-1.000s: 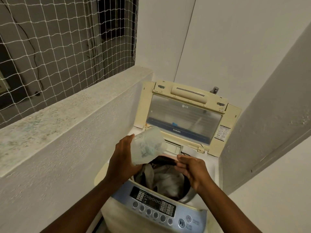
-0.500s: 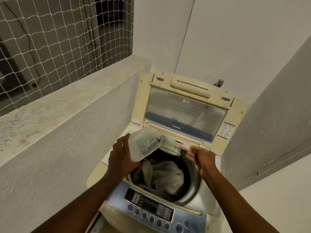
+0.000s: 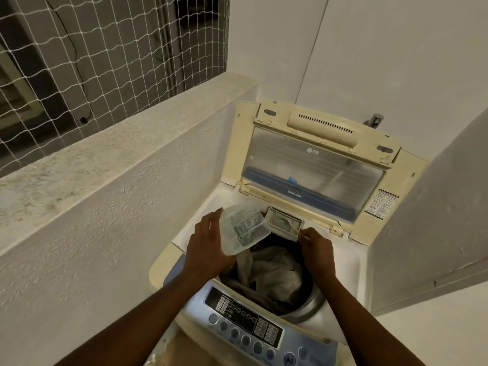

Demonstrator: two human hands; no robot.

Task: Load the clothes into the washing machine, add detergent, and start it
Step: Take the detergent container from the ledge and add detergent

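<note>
Left hand [image 3: 208, 247] clasps the tub [image 3: 244, 228]; right hand [image 3: 315, 244] pinches the drawer [image 3: 284, 224] (tip slowly, over its opening).

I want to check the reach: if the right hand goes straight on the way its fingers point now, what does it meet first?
Most likely the open detergent drawer: the right hand points up and away, its fingers at the drawer's front right corner. Whether they already touch it is unclear. Behind it stands the raised lid.

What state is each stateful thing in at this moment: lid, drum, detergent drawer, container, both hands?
Washer lid: raised open.
Drum: holds clothes.
Detergent drawer: pulled out.
Plastic container: tilted over the drum.
Left hand: gripping the container.
Right hand: fingers at the drawer's front edge.
</note>
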